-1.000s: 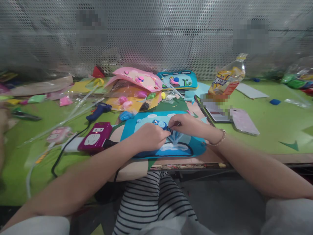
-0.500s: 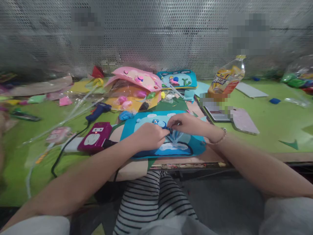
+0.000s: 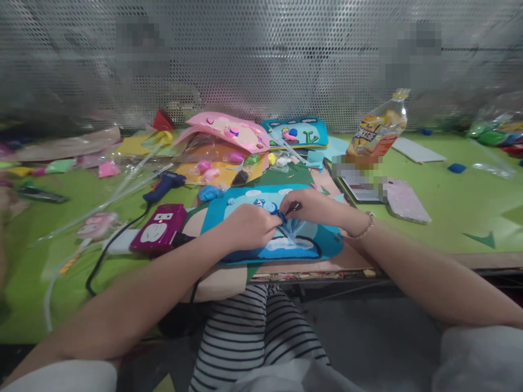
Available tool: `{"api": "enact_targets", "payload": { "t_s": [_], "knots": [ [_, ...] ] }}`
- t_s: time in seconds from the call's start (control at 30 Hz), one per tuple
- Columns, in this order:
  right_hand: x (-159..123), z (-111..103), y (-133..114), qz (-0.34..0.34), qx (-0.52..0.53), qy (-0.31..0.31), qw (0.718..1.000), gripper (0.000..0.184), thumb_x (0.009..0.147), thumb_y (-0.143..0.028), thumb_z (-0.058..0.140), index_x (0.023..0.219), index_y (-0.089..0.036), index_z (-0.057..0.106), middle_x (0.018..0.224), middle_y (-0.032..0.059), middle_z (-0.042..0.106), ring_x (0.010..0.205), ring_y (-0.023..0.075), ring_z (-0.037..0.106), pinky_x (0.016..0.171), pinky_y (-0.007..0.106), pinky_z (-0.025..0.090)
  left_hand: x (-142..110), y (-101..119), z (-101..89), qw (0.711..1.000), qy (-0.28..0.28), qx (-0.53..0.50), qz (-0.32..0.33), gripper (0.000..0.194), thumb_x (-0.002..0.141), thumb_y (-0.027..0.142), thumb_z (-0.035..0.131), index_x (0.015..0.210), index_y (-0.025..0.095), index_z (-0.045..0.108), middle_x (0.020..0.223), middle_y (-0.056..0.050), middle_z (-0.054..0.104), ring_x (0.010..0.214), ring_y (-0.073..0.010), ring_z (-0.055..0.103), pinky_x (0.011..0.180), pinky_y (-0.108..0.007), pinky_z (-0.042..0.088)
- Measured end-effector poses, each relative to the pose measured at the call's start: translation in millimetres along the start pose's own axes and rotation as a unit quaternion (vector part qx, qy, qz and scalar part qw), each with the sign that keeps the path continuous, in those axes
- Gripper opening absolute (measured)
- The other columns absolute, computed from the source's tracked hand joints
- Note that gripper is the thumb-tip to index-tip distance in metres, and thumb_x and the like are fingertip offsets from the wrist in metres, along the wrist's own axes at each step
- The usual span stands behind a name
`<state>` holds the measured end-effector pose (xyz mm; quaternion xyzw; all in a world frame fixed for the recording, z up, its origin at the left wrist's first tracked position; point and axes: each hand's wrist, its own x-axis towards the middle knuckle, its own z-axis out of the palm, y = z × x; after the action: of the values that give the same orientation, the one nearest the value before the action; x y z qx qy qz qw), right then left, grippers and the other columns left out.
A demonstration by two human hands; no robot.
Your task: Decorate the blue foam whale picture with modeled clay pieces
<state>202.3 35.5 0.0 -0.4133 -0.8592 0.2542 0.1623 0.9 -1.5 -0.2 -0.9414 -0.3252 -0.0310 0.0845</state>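
A blue craft sheet (image 3: 220,218) with light clouds and dark outlines lies in front of me, partly covered by my hands. A small blue and white clay figure (image 3: 260,203) sits on it. My left hand (image 3: 254,224) rests on the sheet, closed, its fingertips pinching by a dark blue piece of modelling clay (image 3: 281,216). My right hand (image 3: 312,206) meets it from the right, thumb and fingers pinched on the same dark piece. A crumpled clear plastic bag (image 3: 293,231) lies below the fingertips. Exactly how each fingertip grips is hidden.
A blue glue gun (image 3: 165,185) and magenta power box (image 3: 160,228) with cables are at left. Pink (image 3: 223,128) and blue (image 3: 314,130) decorated pieces and clay lumps (image 3: 212,174) lie behind. A bottle (image 3: 378,133), a phone (image 3: 406,200) and a perforated metal screen (image 3: 261,54) also show.
The right hand's fingers have shifted slightly at the dark clay, and the wrist has moved a little left. The left hand stays nearly in place.
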Motion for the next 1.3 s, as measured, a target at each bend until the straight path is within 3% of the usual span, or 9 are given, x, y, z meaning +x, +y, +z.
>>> {"api": "enact_targets", "payload": {
  "t_s": [0.3, 0.6, 1.0, 1.3],
  "knots": [
    [-0.3, -0.9, 0.9, -0.024, -0.008, 0.000, 1.000, 0.018, 0.074, -0.007, 0.060, 0.082, -0.019, 0.070, 0.086, 0.0008, 0.072, 0.079, 0.0130, 0.065, 0.070, 0.023, 0.049, 0.3, -0.3, -0.3, 1.000, -0.021, 0.015, 0.018, 0.040, 0.085, 0.021, 0.045, 0.119, 0.025, 0.065, 0.076, -0.007, 0.072, 0.067, -0.0209, 0.065, 0.049, -0.027, 0.032],
    [0.5, 0.9, 5.9, -0.039, -0.016, 0.014, 0.999, 0.020, 0.073, -0.006, 0.059, 0.080, -0.019, 0.071, 0.086, 0.0007, 0.073, 0.080, 0.0133, 0.065, 0.070, 0.023, 0.049, 0.3, 0.2, 2.2, 0.996, -0.043, 0.061, 0.042, 0.047, 0.082, 0.018, 0.048, 0.126, 0.025, 0.060, 0.069, -0.008, 0.070, 0.058, -0.0207, 0.064, 0.046, -0.026, 0.030],
    [-0.5, -4.3, -1.6, -0.023, -0.061, 0.007, 0.998, 0.024, 0.072, -0.001, 0.058, 0.084, -0.016, 0.072, 0.088, 0.0031, 0.072, 0.081, 0.0139, 0.064, 0.071, 0.022, 0.047, -0.4, 1.4, 4.8, 0.994, -0.026, 0.085, 0.057, 0.044, 0.083, 0.017, 0.047, 0.125, 0.025, 0.059, 0.066, -0.006, 0.070, 0.056, -0.0211, 0.064, 0.045, -0.025, 0.030],
    [0.0, -2.9, 4.7, -0.057, -0.100, 0.034, 0.993, 0.026, 0.074, 0.001, 0.055, 0.083, -0.016, 0.071, 0.087, 0.0048, 0.071, 0.083, 0.0152, 0.063, 0.074, 0.024, 0.046, 0.5, 0.9, 1.3, 0.998, -0.029, 0.055, 0.028, 0.040, 0.084, 0.021, 0.044, 0.119, 0.021, 0.064, 0.069, -0.009, 0.070, 0.062, -0.0236, 0.066, 0.046, -0.028, 0.031]
  ]
}}
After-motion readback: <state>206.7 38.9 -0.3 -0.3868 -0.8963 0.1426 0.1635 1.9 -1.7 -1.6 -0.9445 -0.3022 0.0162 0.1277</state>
